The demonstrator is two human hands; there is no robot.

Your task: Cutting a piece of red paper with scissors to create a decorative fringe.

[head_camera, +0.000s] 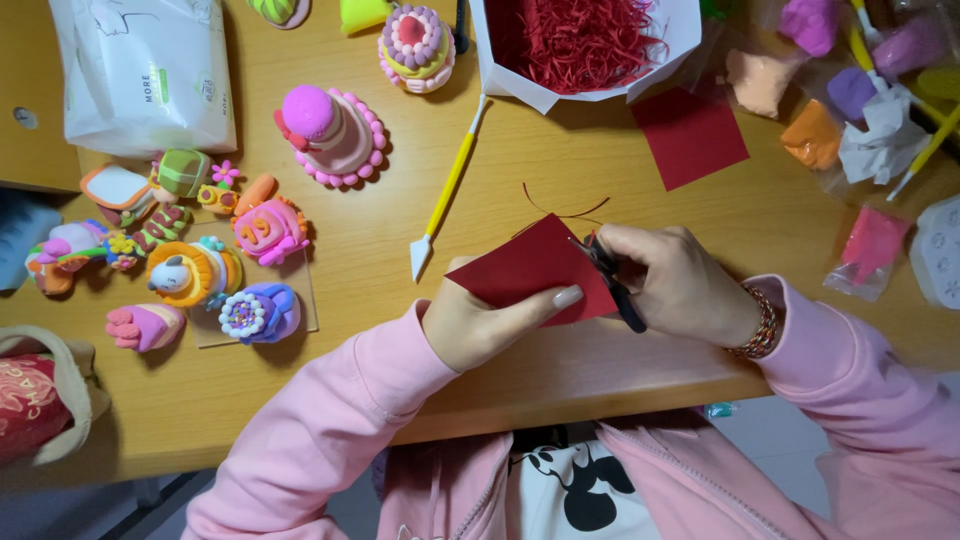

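My left hand (480, 325) pinches a square sheet of dark red paper (530, 265) from below, thumb on top. My right hand (680, 285) grips small black scissors (612, 280) whose blades meet the paper's right edge. Thin red paper strips (565, 212) lie on the wooden table (560, 370) just beyond the sheet. Both arms are in pink sleeves, and a beaded bracelet (760, 325) sits on my right wrist.
A white box of shredded red paper (580, 40) stands at the back, with another red paper square (690, 135) beside it. A yellow-handled sculpting tool (445, 195) lies at centre. Several clay cakes and figures (210, 260) crowd the left, a wipes pack (150, 70) behind, bagged clay (850, 110) right.
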